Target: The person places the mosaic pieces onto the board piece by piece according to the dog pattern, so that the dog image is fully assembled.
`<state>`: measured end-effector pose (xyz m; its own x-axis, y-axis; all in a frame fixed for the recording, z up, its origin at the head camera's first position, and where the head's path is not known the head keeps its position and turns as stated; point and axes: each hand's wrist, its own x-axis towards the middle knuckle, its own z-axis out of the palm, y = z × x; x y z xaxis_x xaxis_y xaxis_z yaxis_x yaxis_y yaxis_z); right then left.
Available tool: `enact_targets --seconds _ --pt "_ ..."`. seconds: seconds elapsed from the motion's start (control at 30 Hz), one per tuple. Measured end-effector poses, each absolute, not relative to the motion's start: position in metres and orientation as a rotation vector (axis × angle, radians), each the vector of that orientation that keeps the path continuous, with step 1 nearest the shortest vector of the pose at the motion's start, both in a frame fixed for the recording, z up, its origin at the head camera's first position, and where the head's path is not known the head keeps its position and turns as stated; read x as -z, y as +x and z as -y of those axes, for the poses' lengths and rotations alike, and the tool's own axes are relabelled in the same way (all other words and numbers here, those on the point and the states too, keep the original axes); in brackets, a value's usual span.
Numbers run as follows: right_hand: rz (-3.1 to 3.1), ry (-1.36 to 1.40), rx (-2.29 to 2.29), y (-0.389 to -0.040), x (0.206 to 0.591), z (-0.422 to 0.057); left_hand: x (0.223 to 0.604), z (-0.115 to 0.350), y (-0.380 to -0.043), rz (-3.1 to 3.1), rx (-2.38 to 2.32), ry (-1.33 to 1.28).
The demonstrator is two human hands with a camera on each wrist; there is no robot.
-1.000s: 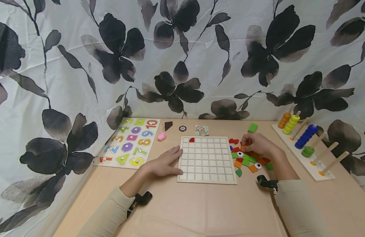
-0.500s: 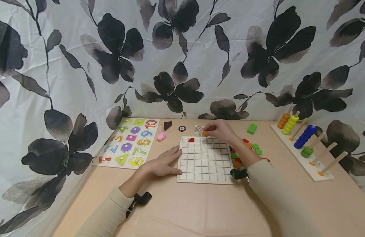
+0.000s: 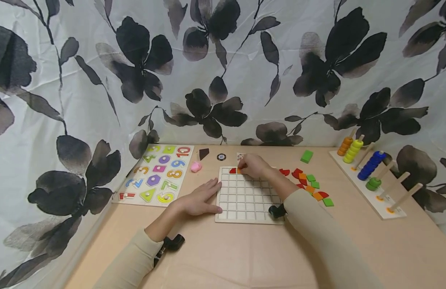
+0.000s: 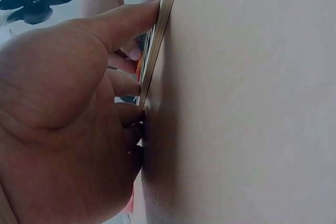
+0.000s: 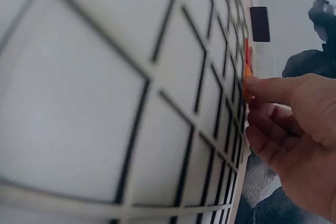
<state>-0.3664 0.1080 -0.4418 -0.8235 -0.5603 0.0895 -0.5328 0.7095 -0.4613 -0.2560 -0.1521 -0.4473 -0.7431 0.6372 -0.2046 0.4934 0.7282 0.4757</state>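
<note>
A white grid board (image 3: 250,200) with a pale wooden frame lies at the middle of the table. My left hand (image 3: 197,199) rests along its left edge, fingers straight; in the left wrist view the thumb (image 4: 131,22) lies on the board's rim. Over the top row, my right hand (image 3: 254,165) pinches a small orange tile (image 3: 239,171), beside a red quarter-round tile (image 3: 232,171) in the grid. In the right wrist view the orange tile (image 5: 248,83) sits between thumb and fingers, at the board's far edge. The right forearm hides part of the board.
Several red, orange and green tiles (image 3: 309,184) lie right of the board, a green block (image 3: 307,156) behind them. A picture card (image 3: 239,156) is partly covered by my right hand. A number puzzle (image 3: 156,172) stands left, a peg stacker (image 3: 367,182) right, a pink lump (image 3: 196,167) behind.
My right hand has gone from the tile pile leftward to the board's top row, carrying the orange tile, and lowered it beside the red one. My left hand has stayed in place.
</note>
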Motion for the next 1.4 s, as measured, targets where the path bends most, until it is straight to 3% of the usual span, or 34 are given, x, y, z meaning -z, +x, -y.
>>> enact_targets --seconds 0.33,0.67,1.03,1.4 --pt "-2.940 -1.200 0.487 -0.355 0.440 -0.118 0.448 0.151 -0.258 -2.590 -0.549 0.884" --pt "-2.988 -0.814 0.997 -0.327 0.429 -0.213 0.447 0.151 -0.257 -2.591 -0.531 0.904" --pt "-2.771 -0.113 1.038 -0.329 0.453 -0.298 0.450 0.152 -0.256 -2.598 -0.540 0.883" --pt "-2.857 -0.222 1.123 -0.339 0.473 -0.300 0.450 0.152 -0.256 -2.601 -0.541 0.884"
